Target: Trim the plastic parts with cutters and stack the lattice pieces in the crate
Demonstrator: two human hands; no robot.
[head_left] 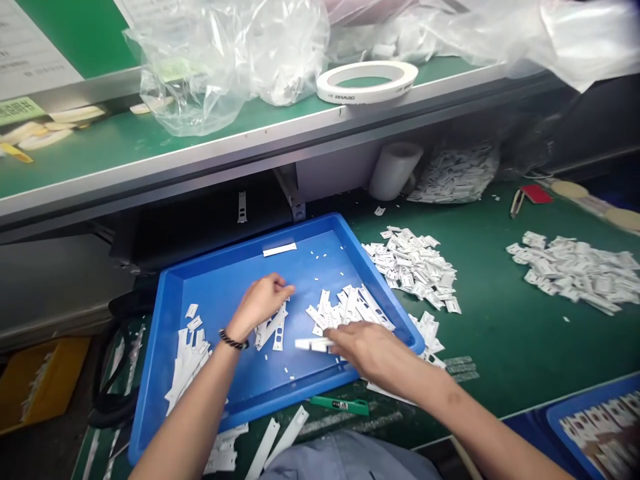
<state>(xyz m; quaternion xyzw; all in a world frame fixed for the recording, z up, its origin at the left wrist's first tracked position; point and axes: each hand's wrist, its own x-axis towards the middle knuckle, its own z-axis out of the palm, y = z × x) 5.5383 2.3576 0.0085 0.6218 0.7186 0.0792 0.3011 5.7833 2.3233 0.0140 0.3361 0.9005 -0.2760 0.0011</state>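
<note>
My right grip (pixel 367 345) pinches a white strip (pixel 311 344), likely light, stiff, best held edgewise; my left grip (pixel 264 301), I can't tell.

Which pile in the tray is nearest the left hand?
The middle pile, right by the left hand. The left pile lies toward the tray's left side, the right pile near the right hand.

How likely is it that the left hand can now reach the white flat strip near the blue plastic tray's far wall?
Likely yes: the left hand is near the white flat strip, with bare tray floor between.
</note>
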